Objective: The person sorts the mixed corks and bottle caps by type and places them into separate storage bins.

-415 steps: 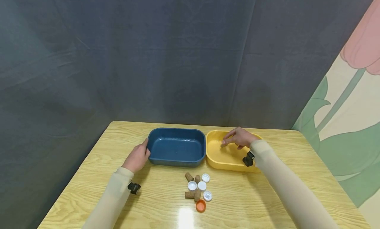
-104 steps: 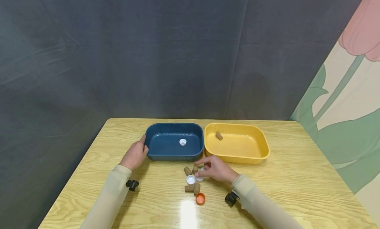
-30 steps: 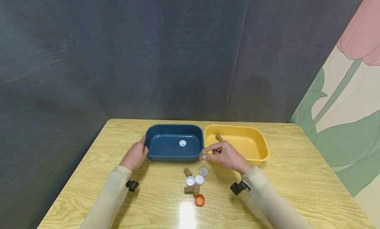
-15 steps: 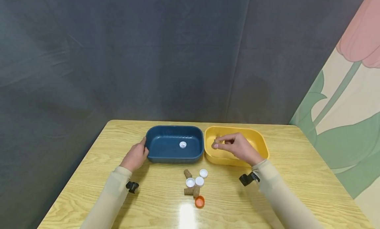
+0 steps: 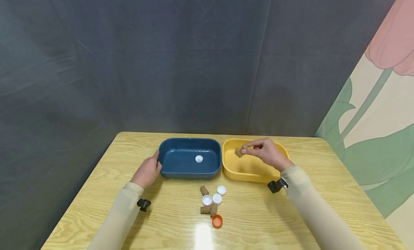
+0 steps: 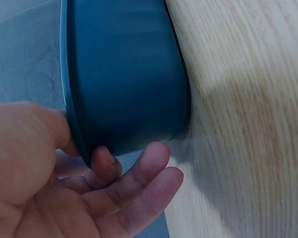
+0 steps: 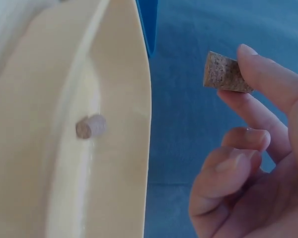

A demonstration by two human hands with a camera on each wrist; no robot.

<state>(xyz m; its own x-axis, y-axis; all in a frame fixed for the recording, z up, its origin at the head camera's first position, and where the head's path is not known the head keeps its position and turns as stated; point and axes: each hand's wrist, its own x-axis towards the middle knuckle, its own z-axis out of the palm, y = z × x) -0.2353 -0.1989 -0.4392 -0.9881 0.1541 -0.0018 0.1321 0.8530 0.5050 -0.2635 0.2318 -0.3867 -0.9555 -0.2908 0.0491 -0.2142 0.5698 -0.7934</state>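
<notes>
My left hand (image 5: 147, 172) grips the left rim of the blue plastic tub (image 5: 191, 176); in the left wrist view its fingers (image 6: 151, 196) curl by the tub's rim. A white bottle cap (image 5: 198, 159) lies inside that tub. Over the yellow tub (image 5: 245, 177), my right hand (image 5: 266, 153) pinches a cork (image 7: 223, 73) between thumb and a finger, above the rim in the right wrist view. Another cork (image 7: 91, 127) rests on the yellow tub's floor. In front of the tubs are more corks (image 5: 204, 190), three white bottle caps (image 5: 217, 199) and an orange cap (image 5: 217, 221).
Both tubs stand side by side near the back edge of the wooden table (image 5: 300, 207). A dark curtain (image 5: 194, 63) hangs right behind it. On the right is a wall (image 5: 381, 153) with a painted flower.
Over the last second my right hand carries the cork from the yellow tub's front-left corner back and right over it. Earlier, a white cap came into the blue tub. The left hand stays put.
</notes>
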